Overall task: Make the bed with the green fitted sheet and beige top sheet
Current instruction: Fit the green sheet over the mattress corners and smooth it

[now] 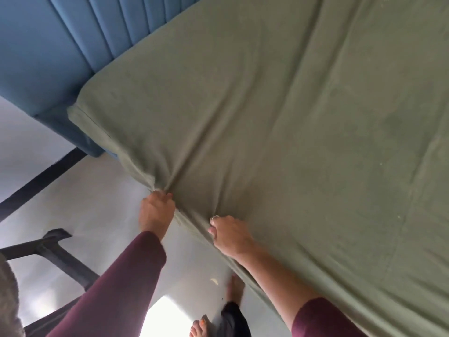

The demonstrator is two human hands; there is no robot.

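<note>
Hands (156, 210) gripping green fitted sheet (267, 117)

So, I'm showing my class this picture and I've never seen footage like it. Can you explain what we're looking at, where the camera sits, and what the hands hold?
No machine here: a person wears one wide-angle camera on the head, looking forward and down, so the picture tilts and the arms reach in from below. A green fitted sheet covers the mattress, which meets a blue padded headboard. The left hand has a grip on bunched sheet at the bed's side edge. The right hand curls into the sheet's edge just beside it. Creases fan out from both hands. Below are a pale floor, a dark frame and the person's bare feet. No beige top sheet is in view.
</note>
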